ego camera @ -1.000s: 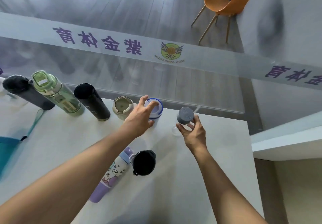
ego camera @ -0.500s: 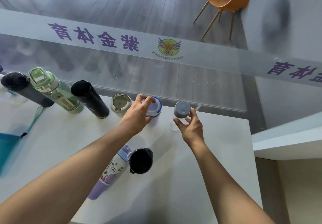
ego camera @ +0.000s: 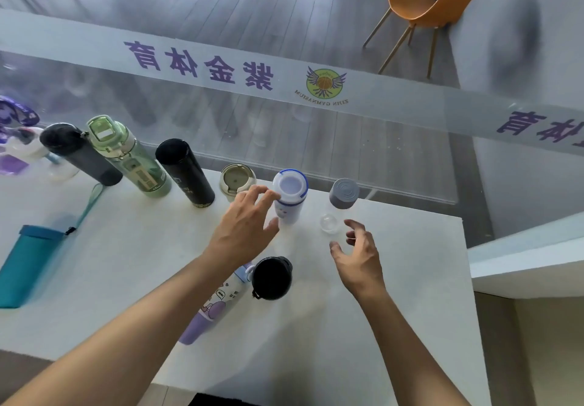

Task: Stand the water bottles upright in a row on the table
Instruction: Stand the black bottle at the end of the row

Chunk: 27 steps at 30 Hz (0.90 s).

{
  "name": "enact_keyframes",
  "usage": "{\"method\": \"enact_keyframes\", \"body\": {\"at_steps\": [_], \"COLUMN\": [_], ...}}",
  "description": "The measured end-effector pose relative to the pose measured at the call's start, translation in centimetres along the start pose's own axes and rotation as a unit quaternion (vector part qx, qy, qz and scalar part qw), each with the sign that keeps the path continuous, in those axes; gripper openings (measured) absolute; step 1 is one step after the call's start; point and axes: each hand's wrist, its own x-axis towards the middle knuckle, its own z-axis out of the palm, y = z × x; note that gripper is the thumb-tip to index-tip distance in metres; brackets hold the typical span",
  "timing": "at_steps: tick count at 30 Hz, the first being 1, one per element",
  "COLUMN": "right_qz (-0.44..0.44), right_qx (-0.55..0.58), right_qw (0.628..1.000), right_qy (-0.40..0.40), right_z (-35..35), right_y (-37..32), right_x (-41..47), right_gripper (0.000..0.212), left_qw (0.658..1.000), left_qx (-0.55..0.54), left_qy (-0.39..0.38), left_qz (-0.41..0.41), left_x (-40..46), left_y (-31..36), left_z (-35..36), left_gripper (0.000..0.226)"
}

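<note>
Risk: open, empty fingers [ego camera: 268, 195] of left hand [ego camera: 245, 227] and right hand [ego camera: 358, 255] could topple white bottle [ego camera: 289, 198] or clear bottle [ego camera: 339, 205] just beyond them.

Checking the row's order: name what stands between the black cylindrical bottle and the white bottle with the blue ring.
In the head view, one short bottle with a beige lid stands between the black bottle and the white blue-ringed bottle. The left hand reaches in just in front.
</note>
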Motion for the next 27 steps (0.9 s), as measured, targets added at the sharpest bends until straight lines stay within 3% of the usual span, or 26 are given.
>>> {"method": "enact_keyframes", "body": {"at_steps": [5, 11, 14, 20, 27], "right_qz": [-0.099, -0.176, -0.174, -0.139, -0.072], "right_qx": [-0.037, -0.137, -0.14, -0.071, 0.007], "right_qw": [0.994, 0.965, 0.968, 0.986, 0.996], "right_qy": [-0.032, -0.136, -0.113, -0.053, 0.046], "right_z": [1.4, 3.4, 4.8, 6.1, 2.0], "right_y": [-1.6, -3.9, -5.0, -5.4, -2.4], "right_x": [-5.5, -10.4, -11.0, -10.8, -9.5], "right_gripper": [0.057, 0.095, 0.097, 0.079, 0.071], "left_qw": [1.0, 0.999, 0.998, 0.997, 0.996], "left_qx": [0.013, 0.005, 0.012, 0.02, 0.021], "left_qy": [-0.003, -0.039, -0.061, -0.073, -0.083], "left_qz": [-0.012, -0.019, -0.029, -0.01, 0.002], "left_x": [-5.9, -12.8, -15.4, -17.4, -16.4], "left_y": [-1.5, -2.9, -3.2, -3.0, -0.9], "left_z": [-0.9, -1.1, -1.0, 0.0, 1.3], "left_gripper": [0.035, 0.03, 0.032, 0.03, 0.028]}}
